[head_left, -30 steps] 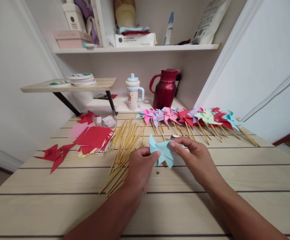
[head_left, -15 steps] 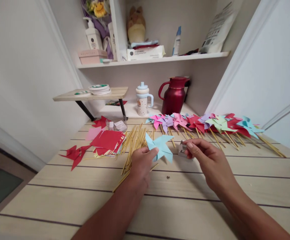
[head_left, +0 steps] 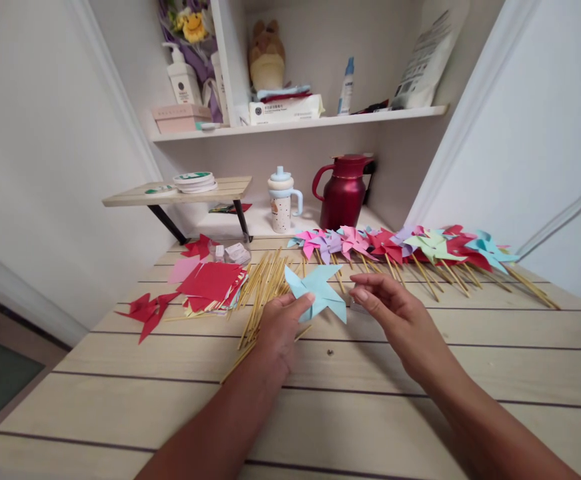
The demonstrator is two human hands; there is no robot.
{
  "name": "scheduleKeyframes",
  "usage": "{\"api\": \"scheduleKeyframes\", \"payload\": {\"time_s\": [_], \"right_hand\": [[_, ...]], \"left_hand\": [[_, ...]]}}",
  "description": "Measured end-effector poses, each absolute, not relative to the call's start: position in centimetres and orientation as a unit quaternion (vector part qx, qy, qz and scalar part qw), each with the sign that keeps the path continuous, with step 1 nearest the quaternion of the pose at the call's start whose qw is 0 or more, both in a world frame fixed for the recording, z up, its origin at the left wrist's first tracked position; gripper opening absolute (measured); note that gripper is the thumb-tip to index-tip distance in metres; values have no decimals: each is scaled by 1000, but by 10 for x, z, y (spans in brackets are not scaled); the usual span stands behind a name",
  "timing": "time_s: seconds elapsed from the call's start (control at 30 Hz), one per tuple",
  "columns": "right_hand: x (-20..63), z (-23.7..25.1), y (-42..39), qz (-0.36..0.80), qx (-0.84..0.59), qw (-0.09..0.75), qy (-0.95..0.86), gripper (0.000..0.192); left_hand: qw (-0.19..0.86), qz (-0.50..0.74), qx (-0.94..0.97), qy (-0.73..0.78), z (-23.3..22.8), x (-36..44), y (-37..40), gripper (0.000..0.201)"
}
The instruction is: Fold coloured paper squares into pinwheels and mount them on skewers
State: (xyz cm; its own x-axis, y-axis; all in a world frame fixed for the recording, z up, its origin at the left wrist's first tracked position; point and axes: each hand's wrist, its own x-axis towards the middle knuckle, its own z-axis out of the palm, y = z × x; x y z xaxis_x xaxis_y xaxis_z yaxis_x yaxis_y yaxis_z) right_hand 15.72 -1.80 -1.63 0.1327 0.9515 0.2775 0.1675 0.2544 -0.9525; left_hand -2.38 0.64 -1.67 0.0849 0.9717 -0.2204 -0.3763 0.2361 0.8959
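Table: pale wooden planks point(head_left: 370, 413) with dark seams, running from the near edge back to a white alcove.
Pin: a small dark speck point(head_left: 329, 351) on the planks, just short of the two hands.
Left hand: the left hand point(head_left: 280, 327) reaches in from below, palm down, thumb and fingers pinched on the near edge of the blue pinwheel head.
Blue pinwheel head: a light-blue folded paper pinwheel point(head_left: 317, 290) with no stick, held just above the table, its points spread flat.
Right hand: the right hand point(head_left: 395, 317) hovers just right of the pinwheel, fingers loosely curled, thumb and forefinger close together; whether they grip anything I cannot tell.
Sticks: a loose pile of bamboo sticks point(head_left: 263, 287) under and behind the left hand.
Paper: a stack of red squares point(head_left: 210, 283) to the left, cut red pieces point(head_left: 147, 310) beside it.
Finished row: coloured pinwheels on sticks point(head_left: 410, 247) lined up behind the hands.
Back: a dark red jug point(head_left: 343, 193), a spouted cup point(head_left: 281, 199), a small raised shelf point(head_left: 180, 192), a wall shelf point(head_left: 295, 123) above.
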Motion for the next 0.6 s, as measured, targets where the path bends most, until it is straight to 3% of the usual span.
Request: {"api": "scheduleKeyframes", "payload": {"time_s": [0.3, 0.6], "right_hand": [[155, -14, -21, 388, -483, 541, -569, 35], [155, -15, -21, 310, -501, 548, -594, 27]], "left_hand": [[669, 507, 339, 425, -18, -22, 5, 33], [655, 503, 346, 446, -12, -20, 1, 27]]}}
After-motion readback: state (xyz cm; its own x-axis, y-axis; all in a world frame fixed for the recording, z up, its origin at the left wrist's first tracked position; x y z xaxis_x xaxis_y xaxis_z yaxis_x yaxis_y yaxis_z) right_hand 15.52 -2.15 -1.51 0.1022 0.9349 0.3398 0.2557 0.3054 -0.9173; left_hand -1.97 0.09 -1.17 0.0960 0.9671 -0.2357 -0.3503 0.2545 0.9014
